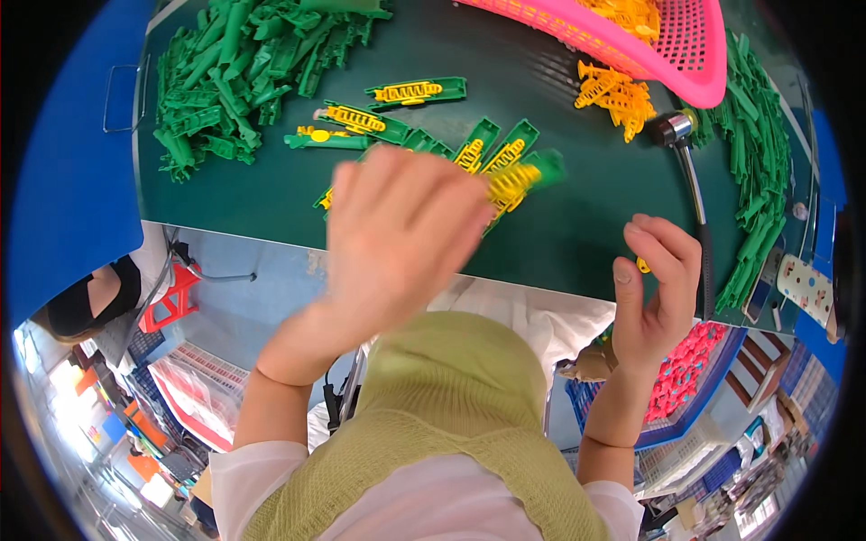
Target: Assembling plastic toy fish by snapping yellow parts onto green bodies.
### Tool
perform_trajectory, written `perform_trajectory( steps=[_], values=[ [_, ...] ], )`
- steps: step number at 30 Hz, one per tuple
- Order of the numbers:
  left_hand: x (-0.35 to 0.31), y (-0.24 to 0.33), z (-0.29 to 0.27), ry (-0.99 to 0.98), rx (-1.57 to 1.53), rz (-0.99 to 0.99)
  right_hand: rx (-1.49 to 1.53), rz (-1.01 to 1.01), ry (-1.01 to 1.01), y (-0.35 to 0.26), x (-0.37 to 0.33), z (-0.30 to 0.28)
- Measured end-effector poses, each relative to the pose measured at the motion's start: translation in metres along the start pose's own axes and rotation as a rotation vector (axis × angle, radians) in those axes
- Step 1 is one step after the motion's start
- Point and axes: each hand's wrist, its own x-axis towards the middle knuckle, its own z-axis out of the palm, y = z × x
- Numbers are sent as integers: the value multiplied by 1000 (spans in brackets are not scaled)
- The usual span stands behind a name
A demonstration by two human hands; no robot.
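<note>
My left hand (397, 221) is blurred over the near part of the table, back up and fingertips hidden. From its right side sticks a blurred green-and-yellow plastic piece (516, 183), which it seems to grip. Around it lie several green plastic holders (446, 87) with yellow ribbed inserts, some partly covered by the hand. My right hand (663, 279) is at the table's near edge with fingers curled. A small yellow plastic part (642, 265) shows between its thumb and fingers; most of that part is hidden.
A big heap of green plastic parts (234, 68) lies far left. Far right are a pink basket (708, 54) of yellow parts, loose yellow parts (618, 99), a hammer (690, 167) and a long row of green parts (756, 162). A dotted case (806, 287) lies near the right edge.
</note>
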Motion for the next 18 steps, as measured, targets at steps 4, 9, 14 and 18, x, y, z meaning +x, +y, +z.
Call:
perform_trajectory(
  steps=[4,9,14,18],
  values=[
    [3,-31,-9,19,6,-46,3,-78,-67,4,-1,4],
    [13,-88,-20,134,318,-92,-5,-67,-174,-4,-4,3],
    [16,-123,-25,-26,623,-72,22,-35,-178,-4,-5,2],
    [21,-127,-30,-76,648,-19,22,-106,-116,-1,-3,6]
  ],
)
